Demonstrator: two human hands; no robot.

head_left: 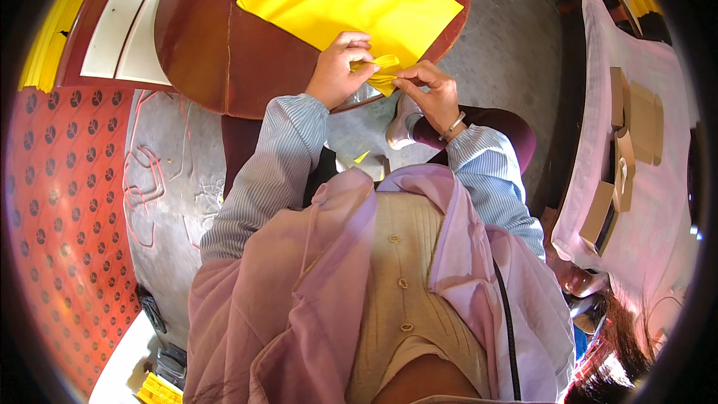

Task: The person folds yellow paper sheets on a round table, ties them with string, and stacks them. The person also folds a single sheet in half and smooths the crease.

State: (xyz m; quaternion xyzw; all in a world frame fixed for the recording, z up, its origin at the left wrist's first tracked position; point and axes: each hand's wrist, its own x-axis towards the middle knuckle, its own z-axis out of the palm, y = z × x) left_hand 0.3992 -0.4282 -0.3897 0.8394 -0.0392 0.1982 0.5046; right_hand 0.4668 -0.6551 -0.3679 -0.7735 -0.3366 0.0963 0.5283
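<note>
A bright yellow sheet of cloth [351, 0] lies across the round brown table [202, 45], and its near corner is bunched up at the table's front edge. My left hand [340, 71] pinches that gathered corner from the left, thumb against fingers. From the right, my right hand [434, 90] grips the same bunched part between thumb and forefinger. A small loop of the cloth stands up between the two hands. Whatever lies under the folds is hidden.
On the right, a table with a pale pink cover [643, 202] bears open cardboard boxes [643, 123]. Reddish cables [146, 187] lie on the grey floor at left, beside a red patterned sheet [71, 217]. Yellow stacks [56, 37] stand at the far left. My knees are under the round table's edge.
</note>
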